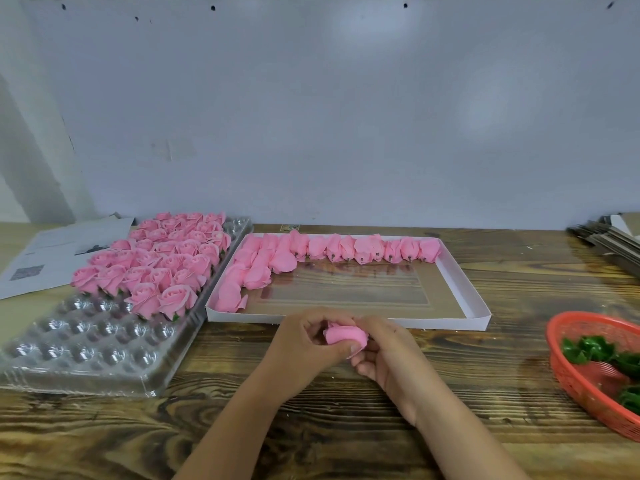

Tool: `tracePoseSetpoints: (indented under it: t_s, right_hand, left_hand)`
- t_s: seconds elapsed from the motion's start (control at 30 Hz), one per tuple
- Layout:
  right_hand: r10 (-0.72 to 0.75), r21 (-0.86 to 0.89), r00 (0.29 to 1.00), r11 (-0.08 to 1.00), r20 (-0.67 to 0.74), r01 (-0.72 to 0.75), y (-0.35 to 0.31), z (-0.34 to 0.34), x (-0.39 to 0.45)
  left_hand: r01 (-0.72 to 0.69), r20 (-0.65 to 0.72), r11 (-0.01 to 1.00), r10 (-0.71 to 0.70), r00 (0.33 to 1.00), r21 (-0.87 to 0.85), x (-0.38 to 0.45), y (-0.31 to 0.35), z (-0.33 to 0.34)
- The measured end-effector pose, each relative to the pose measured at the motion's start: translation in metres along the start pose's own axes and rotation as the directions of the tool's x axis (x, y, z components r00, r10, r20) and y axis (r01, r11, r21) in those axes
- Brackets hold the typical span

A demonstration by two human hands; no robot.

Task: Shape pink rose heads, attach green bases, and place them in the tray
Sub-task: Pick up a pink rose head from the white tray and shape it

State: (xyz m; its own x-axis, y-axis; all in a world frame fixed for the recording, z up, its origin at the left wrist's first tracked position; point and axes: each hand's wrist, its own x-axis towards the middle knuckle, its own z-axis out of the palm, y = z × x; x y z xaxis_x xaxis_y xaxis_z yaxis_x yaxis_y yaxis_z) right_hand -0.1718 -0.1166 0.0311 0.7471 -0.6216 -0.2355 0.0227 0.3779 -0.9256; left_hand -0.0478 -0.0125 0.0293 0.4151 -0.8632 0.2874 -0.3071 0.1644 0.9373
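Two hands, left hand [304, 344] and right hand [388, 355], fingers curled around pink rose head [344, 336]

Both bare forearms reach in from below and meet at centre. Left hand [304, 344] curls from the left, thumb laid across the pink rose head [344, 336]. Right hand [388, 355] cups it from the right, fingers folded beneath.

Wooden table [311, 420] under clear tray [86, 362], white box [464, 289], red basket [568, 372], papers [52, 258].
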Motion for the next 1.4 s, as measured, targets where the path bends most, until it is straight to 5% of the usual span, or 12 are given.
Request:
tracePoseSetpoints:
  t_s: [0.2,0.4,0.63,1.03,1.4]
  right_hand:
    - [-0.132,-0.150,0.990,0.981,-0.037,0.125,-0.001,0.002,-0.002]
    - [-0.212,-0.119,0.976,0.972,-0.050,0.205,-0.001,0.001,-0.004]
    - [-0.135,-0.117,0.984,0.986,-0.113,0.121,0.000,-0.005,0.000]
    - [-0.035,0.191,0.999,0.981,0.012,0.033,-0.002,-0.009,0.002]
    - [-0.006,0.210,0.999,0.978,0.052,-0.005,-0.002,-0.010,0.002]
  left_hand:
    - [0.059,-0.063,0.997,-0.062,0.996,-0.040,0.002,-0.001,-0.003]
    - [0.051,-0.021,0.997,-0.053,0.998,-0.056,0.000,0.003,-0.002]
    - [-0.027,0.066,0.998,0.023,0.998,0.049,-0.001,0.003,0.003]
    - [-0.052,-0.009,0.997,0.052,0.999,-0.051,-0.001,0.003,0.000]
    - [0.018,-0.017,0.989,-0.021,1.000,-0.146,0.000,0.005,-0.001]
